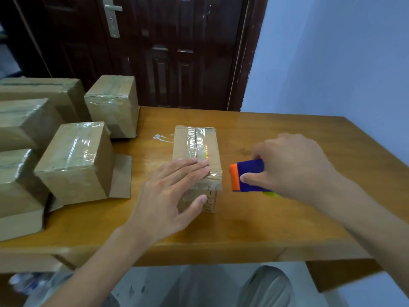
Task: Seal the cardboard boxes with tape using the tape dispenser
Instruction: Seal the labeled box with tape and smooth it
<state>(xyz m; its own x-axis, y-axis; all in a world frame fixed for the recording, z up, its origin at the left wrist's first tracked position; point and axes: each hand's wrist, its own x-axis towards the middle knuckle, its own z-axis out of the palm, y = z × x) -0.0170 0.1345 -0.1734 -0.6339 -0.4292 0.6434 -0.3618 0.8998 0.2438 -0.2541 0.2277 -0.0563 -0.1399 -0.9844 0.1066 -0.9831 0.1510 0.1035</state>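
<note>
Table [265, 218]: wooden, glossy orange-brown top, thick front edge. Door [168, 52]: dark brown, panelled, shut, standing behind the table; metal lever handle [112, 16] on a plate at upper left. Wall [332, 52]: plain pale blue, right of the door frame. Floor [159, 284]: pale, possibly speckled, blurred.

Glossy tape [199, 142] on matt cardboard box [212, 156]; varnished wooden table [276, 218].

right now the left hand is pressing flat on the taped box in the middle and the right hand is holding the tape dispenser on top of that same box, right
Not quite. The head view shows the left hand pressing flat on the taped box, but the right hand holds the tape dispenser beside that box, to its right over the table, not on top of it.
</note>
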